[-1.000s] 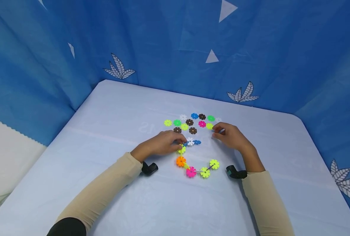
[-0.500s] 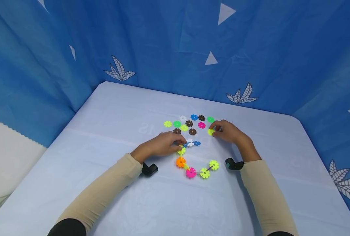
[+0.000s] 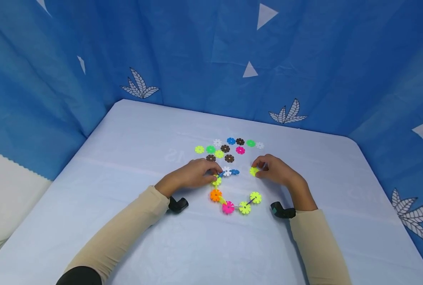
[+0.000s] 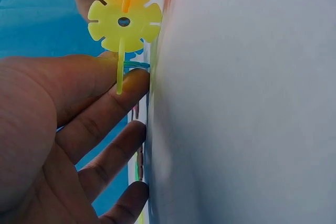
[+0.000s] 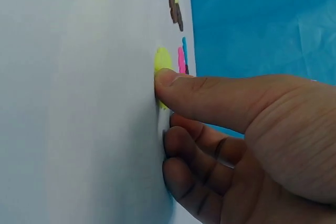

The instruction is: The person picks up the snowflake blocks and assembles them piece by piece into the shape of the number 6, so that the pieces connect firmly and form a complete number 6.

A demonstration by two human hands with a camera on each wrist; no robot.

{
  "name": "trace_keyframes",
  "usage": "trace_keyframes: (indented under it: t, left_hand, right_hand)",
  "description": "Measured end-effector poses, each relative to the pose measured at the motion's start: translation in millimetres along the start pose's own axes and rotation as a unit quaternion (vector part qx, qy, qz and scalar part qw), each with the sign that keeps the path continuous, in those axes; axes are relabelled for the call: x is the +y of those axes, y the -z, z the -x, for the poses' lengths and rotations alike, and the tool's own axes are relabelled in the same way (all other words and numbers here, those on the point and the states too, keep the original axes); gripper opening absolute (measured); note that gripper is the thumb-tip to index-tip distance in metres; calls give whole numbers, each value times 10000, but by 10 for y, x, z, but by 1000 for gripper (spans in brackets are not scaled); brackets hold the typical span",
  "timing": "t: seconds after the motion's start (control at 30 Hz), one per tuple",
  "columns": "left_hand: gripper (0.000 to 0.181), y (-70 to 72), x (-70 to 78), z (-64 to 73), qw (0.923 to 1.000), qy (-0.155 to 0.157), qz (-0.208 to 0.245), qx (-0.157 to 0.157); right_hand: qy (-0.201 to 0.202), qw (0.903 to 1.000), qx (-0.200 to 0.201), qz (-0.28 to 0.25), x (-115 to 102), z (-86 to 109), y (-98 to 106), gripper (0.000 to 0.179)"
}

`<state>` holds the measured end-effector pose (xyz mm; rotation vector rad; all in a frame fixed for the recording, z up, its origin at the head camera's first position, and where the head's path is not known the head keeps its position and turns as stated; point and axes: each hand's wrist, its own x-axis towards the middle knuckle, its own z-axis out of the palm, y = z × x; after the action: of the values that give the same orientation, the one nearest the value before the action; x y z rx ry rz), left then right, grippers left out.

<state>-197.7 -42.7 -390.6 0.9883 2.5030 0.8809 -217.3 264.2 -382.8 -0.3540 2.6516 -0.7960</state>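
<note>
In the head view, my left hand (image 3: 193, 174) holds a curved chain of interlocked plastic snowflake discs near its far left bend. The left wrist view shows thumb and finger pinching an edge-on yellow disc (image 4: 120, 80), joined to a flat-facing yellow disc (image 4: 105, 24). Orange (image 3: 216, 195), pink (image 3: 228, 207) and yellow discs (image 3: 244, 208) make up its near side; a white disc (image 3: 227, 171) and a blue disc (image 3: 235, 172) form the far end. My right hand (image 3: 277, 171) pinches a loose yellow snowflake disc (image 3: 253, 171) at the table, right of that end. Fingers partly cover it.
Loose snowflake discs in several colours lie beyond the hands, among them a pink disc (image 3: 240, 150), a brown disc (image 3: 229, 158) and a green disc (image 3: 250, 143). A blue curtain (image 3: 204, 59) hangs behind the white table (image 3: 197, 245).
My right hand has taken hold of a yellow disc from the loose group and drawn it nearer, towards the chain's far end. The left hand stays on the chain.
</note>
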Motion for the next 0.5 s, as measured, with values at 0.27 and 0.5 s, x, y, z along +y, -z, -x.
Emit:
trace_keyframes:
  t: [0.27,0.5]
  left_hand:
    - [30,-5,-15,1,10000,-1,72,34]
    - [30,-28,-36,-24,10000,-23,46,44]
  right_hand:
    - [-185,9997,102,-157,-107,53,-42,11]
    - [-104,9838,-63,-1789,-115,44,-114,10]
